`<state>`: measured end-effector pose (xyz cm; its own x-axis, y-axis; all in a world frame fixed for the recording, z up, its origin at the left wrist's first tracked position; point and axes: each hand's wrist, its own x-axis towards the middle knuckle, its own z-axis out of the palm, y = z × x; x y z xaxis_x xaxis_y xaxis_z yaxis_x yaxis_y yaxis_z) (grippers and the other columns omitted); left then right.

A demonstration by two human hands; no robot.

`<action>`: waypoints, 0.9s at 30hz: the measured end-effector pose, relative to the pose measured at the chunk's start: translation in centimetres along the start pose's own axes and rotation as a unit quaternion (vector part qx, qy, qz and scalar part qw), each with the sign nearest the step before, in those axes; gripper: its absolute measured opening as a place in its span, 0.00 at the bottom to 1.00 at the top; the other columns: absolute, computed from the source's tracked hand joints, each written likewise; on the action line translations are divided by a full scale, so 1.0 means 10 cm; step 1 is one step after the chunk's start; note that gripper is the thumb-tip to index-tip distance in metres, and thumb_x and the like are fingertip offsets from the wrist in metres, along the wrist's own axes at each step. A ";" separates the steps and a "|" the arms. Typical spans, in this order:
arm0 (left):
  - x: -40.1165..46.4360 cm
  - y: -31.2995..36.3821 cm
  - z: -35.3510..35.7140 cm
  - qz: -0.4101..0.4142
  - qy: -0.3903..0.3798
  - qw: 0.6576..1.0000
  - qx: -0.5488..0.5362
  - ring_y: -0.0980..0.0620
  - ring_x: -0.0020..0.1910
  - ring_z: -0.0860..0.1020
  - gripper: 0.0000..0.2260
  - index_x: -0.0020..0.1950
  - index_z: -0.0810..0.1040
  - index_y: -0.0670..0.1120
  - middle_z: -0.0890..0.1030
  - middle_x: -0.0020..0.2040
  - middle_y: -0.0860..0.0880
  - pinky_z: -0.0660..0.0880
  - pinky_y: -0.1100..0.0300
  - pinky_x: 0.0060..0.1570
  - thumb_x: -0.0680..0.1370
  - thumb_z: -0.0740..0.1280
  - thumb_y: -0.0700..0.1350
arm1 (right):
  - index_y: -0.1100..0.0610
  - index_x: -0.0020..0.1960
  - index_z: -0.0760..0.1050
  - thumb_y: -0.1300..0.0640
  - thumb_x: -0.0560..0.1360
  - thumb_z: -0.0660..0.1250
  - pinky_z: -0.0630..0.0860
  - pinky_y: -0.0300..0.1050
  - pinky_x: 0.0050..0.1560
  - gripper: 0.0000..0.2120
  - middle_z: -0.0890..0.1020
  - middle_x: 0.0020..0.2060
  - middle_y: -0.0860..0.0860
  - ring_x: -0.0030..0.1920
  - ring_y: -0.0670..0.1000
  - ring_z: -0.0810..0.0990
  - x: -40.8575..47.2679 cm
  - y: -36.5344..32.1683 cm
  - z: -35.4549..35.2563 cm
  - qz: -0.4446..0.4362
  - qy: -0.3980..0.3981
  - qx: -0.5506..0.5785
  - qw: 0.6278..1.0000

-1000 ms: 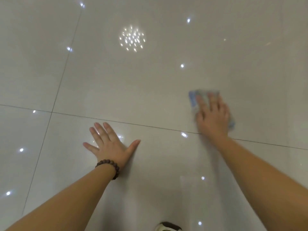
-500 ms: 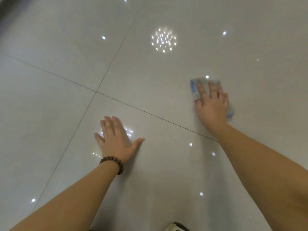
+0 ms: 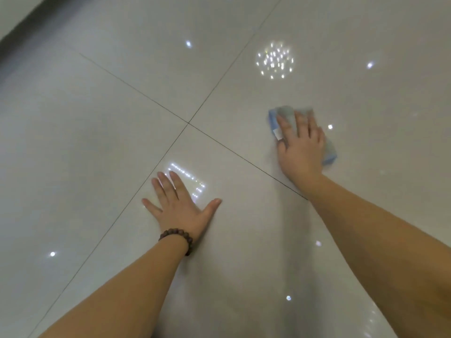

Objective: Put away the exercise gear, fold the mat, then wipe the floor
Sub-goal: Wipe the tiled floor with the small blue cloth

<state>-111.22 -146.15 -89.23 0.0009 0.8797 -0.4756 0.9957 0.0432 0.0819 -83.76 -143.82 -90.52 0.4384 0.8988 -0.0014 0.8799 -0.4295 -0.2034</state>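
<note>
A small white tag is sewn to the cloth, between the right hand's thumb and forefinger; if anything is printed on it, it is too small and blurred to be read. No other label or writing can be made out.

The cloth, blue with a greyer top face, is laid flat on the floor and is pressed down by the right hand, whose fingers are held straight and slightly spread over it. One blue corner is seen past the fingertips at the upper left, and another edge is seen beyond the outer side of the palm. The cloth lies on the tile to the right of the point where four tile seams cross.

The left hand is planted flat on the floor, fingers straight and the thumb splayed wide to the right; nothing is held in it. A bracelet of dark brown beads is worn at its wrist. The two hands are kept well apart, with one seam running between them. Ceiling lights are mirrored on the glossy tiles, among them a round cluster of dots beyond the cloth.

Compared with half a second ago, the same flat pressure on the cloth is kept, and the left hand is braced as before. The view has swung, so that the seam crossing is now shown near the middle, and a dark strip has come into sight along the upper left edge.
</note>
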 end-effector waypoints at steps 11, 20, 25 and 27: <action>0.02 -0.02 0.01 0.003 -0.003 1.000 -0.002 0.44 0.74 0.27 0.56 0.75 0.28 0.44 0.29 0.76 0.43 0.34 0.33 0.70 0.64 0.43 0.82 | 0.43 0.75 0.58 0.47 0.78 0.51 0.49 0.58 0.74 0.25 0.59 0.76 0.53 0.76 0.58 0.51 0.53 -0.64 0.11 -0.047 -0.041 0.011 0.998; 0.02 -0.03 -0.01 0.002 -0.022 1.000 -0.013 0.44 0.72 0.24 0.56 0.74 0.26 0.44 0.26 0.74 0.43 0.32 0.33 0.69 0.64 0.45 0.81 | 0.41 0.75 0.57 0.46 0.79 0.49 0.48 0.57 0.74 0.24 0.58 0.76 0.51 0.76 0.56 0.52 0.72 -1.12 0.22 -0.219 -0.073 0.009 0.973; 0.02 -0.02 -0.04 0.005 -0.031 0.999 -0.014 0.44 0.71 0.23 0.56 0.75 0.27 0.44 0.26 0.74 0.44 0.32 0.32 0.68 0.62 0.38 0.81 | 0.45 0.73 0.62 0.52 0.76 0.58 0.52 0.59 0.71 0.25 0.63 0.74 0.54 0.73 0.60 0.58 0.01 -1.90 0.43 -0.273 -0.066 0.021 0.960; 0.02 -0.03 -0.05 0.004 -0.036 0.999 -0.010 0.43 0.71 0.24 0.56 0.74 0.28 0.43 0.26 0.75 0.44 0.32 0.32 0.68 0.63 0.39 0.81 | 0.43 0.72 0.65 0.50 0.75 0.57 0.52 0.57 0.70 0.25 0.66 0.73 0.52 0.73 0.58 0.60 -0.18 -1.86 0.43 -0.451 -0.118 0.021 0.885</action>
<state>-111.53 -145.76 -88.87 0.0165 0.8442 -0.5357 0.9935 0.0464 0.1038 -101.72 -137.07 -90.96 -0.4924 0.8701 -0.0228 0.8426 0.4700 -0.2628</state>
